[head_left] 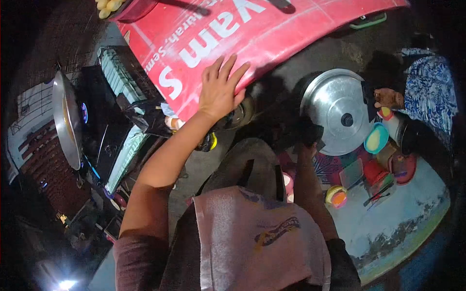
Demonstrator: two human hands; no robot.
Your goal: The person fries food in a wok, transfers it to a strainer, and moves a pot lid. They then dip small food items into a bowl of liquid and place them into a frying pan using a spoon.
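Observation:
My left hand (223,87) lies flat on the edge of a red printed tabletop cover (213,48) with white letters, its fingers spread and holding nothing. In deep shadow beside a large round metal lid (335,111), my right hand (306,151) is closed at a dark, soft-looking thing (310,133). Its fingers are mostly hidden, and the dark thing's kind cannot be made out. The lid has a black knob in its middle. A pale towel (257,237) with a dark print hangs over my front.
On the left a wide metal wok (68,121) stands by a blue flame. To the right, a worn pale table (403,233) bears a turquoise bowl (376,138), a yellow-rimmed cup (336,196) and red containers. A blue-white patterned cloth (429,87) hangs at far right.

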